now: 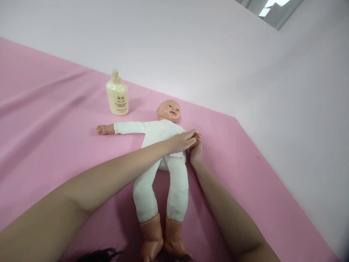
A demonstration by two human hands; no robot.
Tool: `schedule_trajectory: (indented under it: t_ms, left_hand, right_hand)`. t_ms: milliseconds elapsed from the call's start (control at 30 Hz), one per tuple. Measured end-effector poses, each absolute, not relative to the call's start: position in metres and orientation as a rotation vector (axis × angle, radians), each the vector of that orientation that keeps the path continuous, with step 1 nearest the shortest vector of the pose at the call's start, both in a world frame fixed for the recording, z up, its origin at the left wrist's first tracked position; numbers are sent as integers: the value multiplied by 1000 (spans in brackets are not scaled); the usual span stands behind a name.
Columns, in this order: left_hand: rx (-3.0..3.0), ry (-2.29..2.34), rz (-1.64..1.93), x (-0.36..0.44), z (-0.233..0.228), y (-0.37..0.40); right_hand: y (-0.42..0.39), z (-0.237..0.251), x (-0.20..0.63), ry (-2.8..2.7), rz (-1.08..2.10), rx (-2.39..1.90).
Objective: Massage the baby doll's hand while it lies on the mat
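A baby doll (159, 131) with a white cloth body lies on its back, head away from me and feet toward me. Across its torso reaches my left arm, and my left hand (184, 141) is closed around the doll's hand (198, 136) on the right side. My right hand (196, 153) comes up from below and grips that same small hand. Between my fingers most of the doll's hand and forearm is hidden. Its other arm (129, 127) stretches out to the left, untouched.
A cream-coloured lotion bottle (117, 96) with a pump top stands upright beyond the doll's outstretched arm. Under everything lies a pink cloth (68, 145), creased at the left. A white surface (259, 83) borders it behind and to the right. Dark hair shows at the bottom edge.
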State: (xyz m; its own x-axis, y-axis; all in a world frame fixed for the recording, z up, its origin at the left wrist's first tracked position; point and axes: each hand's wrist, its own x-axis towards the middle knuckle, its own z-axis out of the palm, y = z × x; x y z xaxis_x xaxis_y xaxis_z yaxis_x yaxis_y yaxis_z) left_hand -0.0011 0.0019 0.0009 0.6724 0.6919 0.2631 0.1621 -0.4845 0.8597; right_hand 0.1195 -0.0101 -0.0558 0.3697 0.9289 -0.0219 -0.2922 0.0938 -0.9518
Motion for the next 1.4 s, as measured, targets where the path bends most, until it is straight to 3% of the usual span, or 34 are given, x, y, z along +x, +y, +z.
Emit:
schedule_trajectory:
  t_ms: [1400]
  left_hand:
    - [2008, 655, 785, 0, -2, 4]
  right_hand:
    - [-6, -61, 122, -744, 1032, -1060]
